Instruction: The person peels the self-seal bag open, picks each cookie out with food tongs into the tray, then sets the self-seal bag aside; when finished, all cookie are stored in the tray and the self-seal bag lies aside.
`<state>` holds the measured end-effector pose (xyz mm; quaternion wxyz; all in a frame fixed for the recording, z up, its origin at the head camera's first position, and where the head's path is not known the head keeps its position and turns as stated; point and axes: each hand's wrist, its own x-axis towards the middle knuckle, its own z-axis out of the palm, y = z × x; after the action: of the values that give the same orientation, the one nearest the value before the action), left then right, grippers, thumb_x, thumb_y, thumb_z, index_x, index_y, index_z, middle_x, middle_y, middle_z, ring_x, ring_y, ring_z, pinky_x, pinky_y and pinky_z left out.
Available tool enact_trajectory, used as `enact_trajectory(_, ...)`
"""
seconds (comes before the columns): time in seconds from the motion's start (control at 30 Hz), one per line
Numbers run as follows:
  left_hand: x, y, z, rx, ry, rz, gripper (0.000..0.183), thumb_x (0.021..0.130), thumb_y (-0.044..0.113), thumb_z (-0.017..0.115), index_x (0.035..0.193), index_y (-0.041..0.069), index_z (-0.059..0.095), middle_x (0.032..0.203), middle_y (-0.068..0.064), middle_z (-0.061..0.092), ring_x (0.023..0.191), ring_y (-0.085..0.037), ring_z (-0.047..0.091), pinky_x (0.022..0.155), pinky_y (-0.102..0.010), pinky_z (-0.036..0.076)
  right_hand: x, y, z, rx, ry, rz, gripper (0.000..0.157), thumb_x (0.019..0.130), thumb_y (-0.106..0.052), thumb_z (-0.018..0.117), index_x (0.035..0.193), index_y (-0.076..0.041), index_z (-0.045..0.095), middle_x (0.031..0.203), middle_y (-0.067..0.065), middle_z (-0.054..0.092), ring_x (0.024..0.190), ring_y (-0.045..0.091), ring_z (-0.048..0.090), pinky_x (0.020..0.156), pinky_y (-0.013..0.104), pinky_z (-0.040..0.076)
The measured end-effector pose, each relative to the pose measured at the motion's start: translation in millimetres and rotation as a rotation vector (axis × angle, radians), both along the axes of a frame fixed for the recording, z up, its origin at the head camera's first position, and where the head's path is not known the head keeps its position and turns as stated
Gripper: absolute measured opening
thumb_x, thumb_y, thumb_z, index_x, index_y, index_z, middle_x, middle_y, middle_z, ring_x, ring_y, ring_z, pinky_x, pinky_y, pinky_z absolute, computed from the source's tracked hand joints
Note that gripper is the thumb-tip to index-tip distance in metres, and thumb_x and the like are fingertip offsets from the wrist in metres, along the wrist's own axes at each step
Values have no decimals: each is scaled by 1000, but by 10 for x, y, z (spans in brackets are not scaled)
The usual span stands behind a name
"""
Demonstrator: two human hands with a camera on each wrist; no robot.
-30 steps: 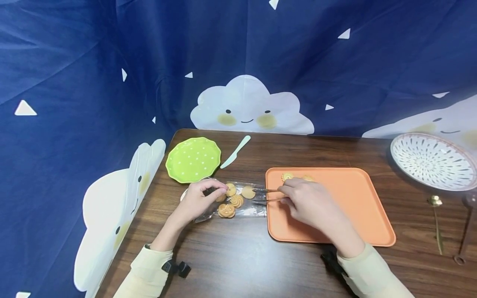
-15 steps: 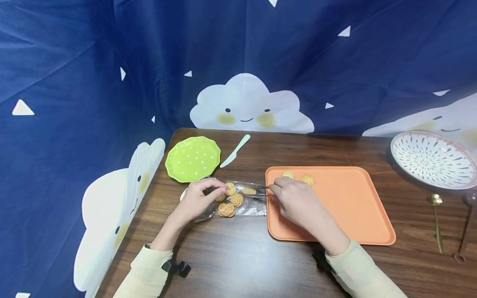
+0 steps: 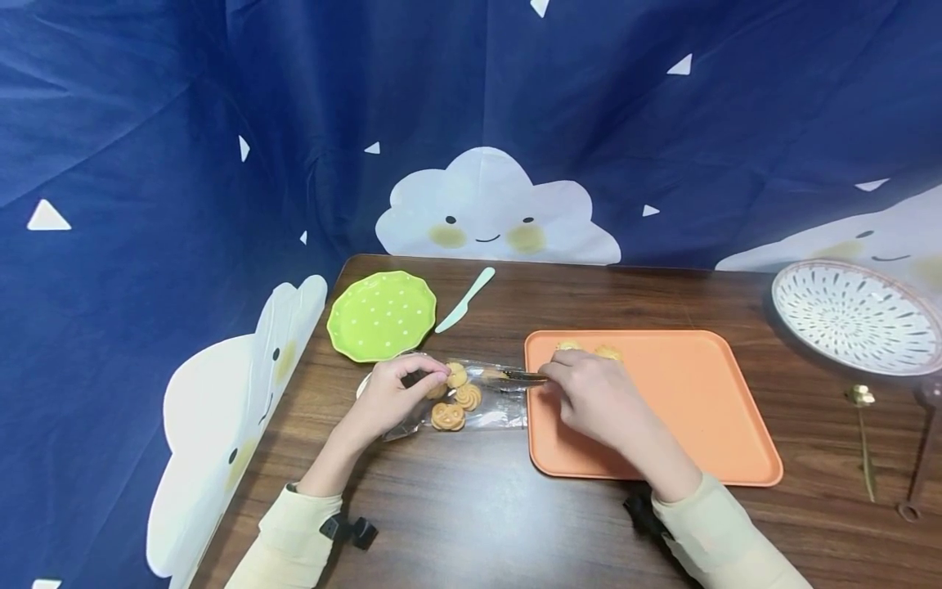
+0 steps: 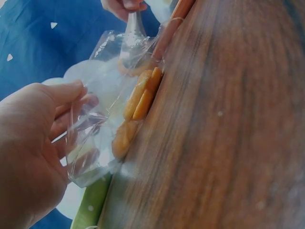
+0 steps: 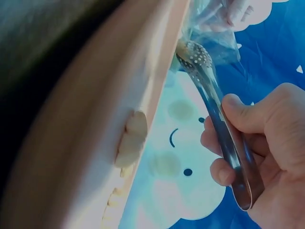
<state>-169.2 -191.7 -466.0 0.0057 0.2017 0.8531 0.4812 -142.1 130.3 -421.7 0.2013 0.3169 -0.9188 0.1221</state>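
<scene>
With thumb and fingers, my left hand pinches the edge of a clear plastic bag, lifting that side in the left wrist view. Several cookies lie inside the bag on the table. My right hand grips metal tongs, its thumb on one arm and its fingers round the other. The perforated tong tips are close together inside the bag's right end, around a cookie mostly hidden by them. Under the right hand is an orange tray, with cookies near its back left.
A green dotted plate and a pale green knife lie behind the bag. To the tray's right are a patterned white dish, a gold spoon and a dark-handled utensil. Blue cloth hangs behind the table.
The tongs have closed round the round cookie at the bag's right end, tipping it up from flat. My right hand went left, then slightly back right. My left hand has stayed still.
</scene>
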Motion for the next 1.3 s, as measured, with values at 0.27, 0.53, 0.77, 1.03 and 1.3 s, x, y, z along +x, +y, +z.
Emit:
enact_trajectory(0.27,1,-11,-5,3,36,-3,23,95,37,70,105,16,77,106,5,78,106,-5,71,98,-44,57,33,321,141,-38,-103,-45,20,77,0,73,91,-15,74,77,-5,66,74,17,66,64,40,56)
enact_trajectory(0.53,4,-21,-21,-7,23,-2,22,95,38,70,105,19,77,105,13,77,106,-4,71,98,-23,55,37,969,336,-6,-173,-168,18,78,-9,73,90,-21,76,82,-8,74,66,7,60,61,38,52)
enact_trajectory(0.77,9,-11,-19,-2,24,-5,21,96,37,70,105,19,77,105,14,77,105,-4,71,97,-23,55,38,1465,488,50,-418,-282,12,84,-14,72,93,-20,76,79,-7,71,63,8,49,58,25,37)
enact_trajectory(1.03,15,-10,-9,8,27,-4,20,96,35,70,105,19,77,105,8,78,105,-6,71,95,-25,57,-30,1512,408,61,-623,-292,13,88,-13,67,92,-20,77,75,-9,68,66,8,48,59,23,35)
enact_trajectory(1.3,0,-18,-24,-2,27,-14,22,96,37,69,105,19,77,105,9,78,105,-4,71,97,-24,56,-40,1530,444,130,-615,-363,14,87,-21,67,97,-19,77,85,-2,74,72,14,56,63,30,43)
